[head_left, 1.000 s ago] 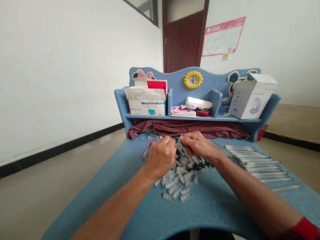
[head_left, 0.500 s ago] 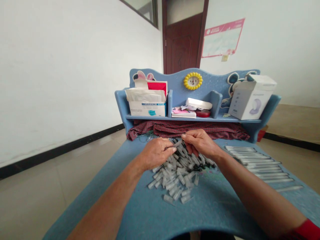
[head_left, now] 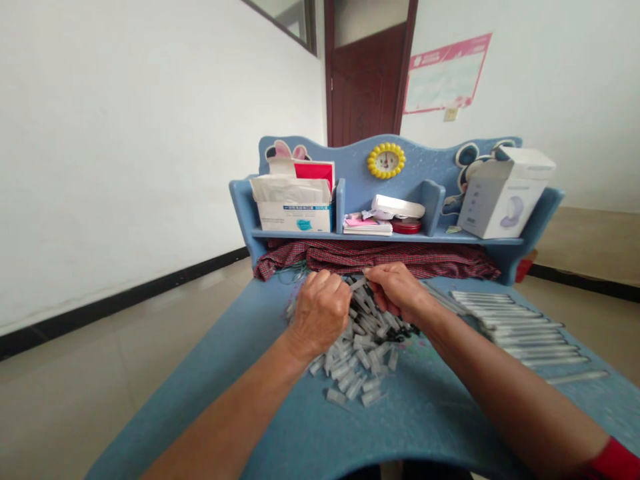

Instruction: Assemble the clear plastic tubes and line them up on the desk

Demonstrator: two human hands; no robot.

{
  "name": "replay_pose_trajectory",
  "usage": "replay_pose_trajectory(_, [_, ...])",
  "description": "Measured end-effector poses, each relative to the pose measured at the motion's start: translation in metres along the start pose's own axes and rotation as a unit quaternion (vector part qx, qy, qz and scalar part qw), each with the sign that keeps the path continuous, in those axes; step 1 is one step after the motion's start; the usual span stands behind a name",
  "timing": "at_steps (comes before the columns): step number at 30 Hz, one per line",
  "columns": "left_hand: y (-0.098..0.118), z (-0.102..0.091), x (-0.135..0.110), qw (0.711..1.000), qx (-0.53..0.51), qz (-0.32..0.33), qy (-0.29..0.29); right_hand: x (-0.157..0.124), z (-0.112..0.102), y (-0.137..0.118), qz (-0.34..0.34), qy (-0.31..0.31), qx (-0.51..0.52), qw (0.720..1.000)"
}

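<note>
A heap of small clear plastic caps and black-tipped pieces lies on the blue desk. My left hand rests over the heap's left side, fingers curled in a pinch. My right hand is closed at the heap's far side, pinching a small clear piece with a black end between thumb and fingers. The two hands' fingertips nearly meet at that piece. What the left fingers hold is hidden.
Rows of long clear tubes lie at the right of the desk. A plaid cloth lies under the desk's blue shelf, which carries a mask box, papers, a yellow clock and a white box. Floor on both sides.
My left hand has drawn back toward me and curled tighter over the heap. My right hand has dropped slightly, still pinching the small piece.
</note>
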State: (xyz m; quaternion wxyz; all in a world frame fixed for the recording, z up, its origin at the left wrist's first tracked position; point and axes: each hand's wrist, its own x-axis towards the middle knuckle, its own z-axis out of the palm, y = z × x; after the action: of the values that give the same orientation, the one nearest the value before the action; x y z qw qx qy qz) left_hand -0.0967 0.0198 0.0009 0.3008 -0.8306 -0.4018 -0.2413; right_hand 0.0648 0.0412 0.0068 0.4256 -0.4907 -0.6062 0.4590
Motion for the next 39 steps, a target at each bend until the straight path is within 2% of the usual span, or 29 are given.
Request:
replay_pose_trajectory(3, [0.001,0.001,0.0,0.999,-0.024,-0.028,-0.019,0.002,-0.001,0.001,0.034,-0.011,0.027,0.999])
replay_pose_trajectory(6, [-0.002,0.0,0.004,0.987,-0.125,-0.075,-0.068,0.006,-0.005,0.003,0.029,-0.037,0.045,0.998])
replay_pose_trajectory(9, [-0.006,-0.002,0.007,0.953,-0.246,-0.134,-0.113,0.009,-0.012,0.004,0.024,-0.051,0.062,0.997])
replay_pose_trajectory(12, [-0.009,-0.004,0.008,0.919,-0.325,-0.182,-0.128,0.01,-0.018,0.003,0.015,-0.054,0.082,0.995])
replay_pose_trajectory(16, [-0.01,-0.006,0.009,0.886,-0.389,-0.207,-0.143,0.01,-0.022,0.003,-0.004,-0.076,0.093,0.993])
replay_pose_trajectory(21, [-0.01,-0.007,0.01,0.863,-0.432,-0.213,-0.153,0.009,-0.019,0.004,-0.008,-0.102,0.092,0.99])
replay_pose_trajectory(31, [-0.01,-0.005,0.01,0.849,-0.45,-0.225,-0.163,0.009,-0.018,0.005,-0.025,-0.118,0.09,0.989])
replay_pose_trajectory(39, [-0.009,0.0,0.009,0.868,-0.42,-0.213,-0.159,0.006,-0.017,0.004,-0.059,-0.095,0.013,0.994])
